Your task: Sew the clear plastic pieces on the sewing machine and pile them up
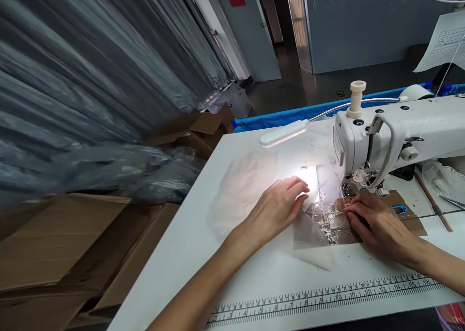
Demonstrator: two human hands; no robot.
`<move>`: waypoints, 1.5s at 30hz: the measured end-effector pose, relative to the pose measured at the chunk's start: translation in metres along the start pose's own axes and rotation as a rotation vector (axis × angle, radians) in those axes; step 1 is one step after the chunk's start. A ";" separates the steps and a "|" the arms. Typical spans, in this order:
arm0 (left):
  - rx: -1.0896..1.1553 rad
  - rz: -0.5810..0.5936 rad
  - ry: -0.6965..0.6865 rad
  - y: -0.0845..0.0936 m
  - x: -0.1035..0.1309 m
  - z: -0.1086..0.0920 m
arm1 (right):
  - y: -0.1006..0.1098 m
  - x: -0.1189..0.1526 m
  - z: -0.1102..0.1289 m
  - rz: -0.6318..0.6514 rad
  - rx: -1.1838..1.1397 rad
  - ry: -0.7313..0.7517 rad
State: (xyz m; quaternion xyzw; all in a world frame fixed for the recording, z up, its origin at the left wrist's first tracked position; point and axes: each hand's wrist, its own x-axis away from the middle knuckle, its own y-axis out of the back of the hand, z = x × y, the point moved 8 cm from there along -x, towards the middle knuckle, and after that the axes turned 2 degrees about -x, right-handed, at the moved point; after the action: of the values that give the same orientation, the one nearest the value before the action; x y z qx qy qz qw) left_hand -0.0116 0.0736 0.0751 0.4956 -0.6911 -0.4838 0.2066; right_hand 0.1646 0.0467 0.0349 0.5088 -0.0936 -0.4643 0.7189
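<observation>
A white sewing machine (417,127) stands at the right, its needle area (358,183) partly hidden behind my right hand. My left hand (278,205) is left of the needle, thumb and fingertips closed together on a sheer pale fabric (245,186) that spreads over the table. Just in front of the presser foot, my right hand (379,224) is closed, its fingertips pinched low over a clear, shiny plastic sheet (327,224). What those fingertips hold is too small to make out. Brown tape or card (407,215) lies under and beside the right hand.
A lit lamp (283,133) hangs over the work. A blue clip (399,209), a brown-handled tool (432,200) and metal tweezers (452,201) lie right. A ruler strip (319,297) runs along the table's front. Cardboard boxes (65,239) stand left, beside a grey curtain (101,55).
</observation>
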 end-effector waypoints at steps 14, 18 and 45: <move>0.210 -0.041 -0.053 -0.044 -0.064 0.005 | -0.026 -0.021 -0.020 0.135 -0.488 -0.519; 0.178 -0.006 -0.057 -0.042 -0.073 0.017 | -0.038 -0.038 -0.018 0.173 -0.477 -0.630; 0.762 -0.153 0.259 -0.003 -0.037 0.084 | -0.093 -0.086 -0.007 -0.063 -1.178 -0.714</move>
State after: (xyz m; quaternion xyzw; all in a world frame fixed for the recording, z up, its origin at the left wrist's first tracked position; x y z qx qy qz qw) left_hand -0.0586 0.1453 0.0419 0.6435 -0.7502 -0.1411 0.0569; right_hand 0.0681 0.1121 -0.0155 -0.1482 -0.0419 -0.5974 0.7870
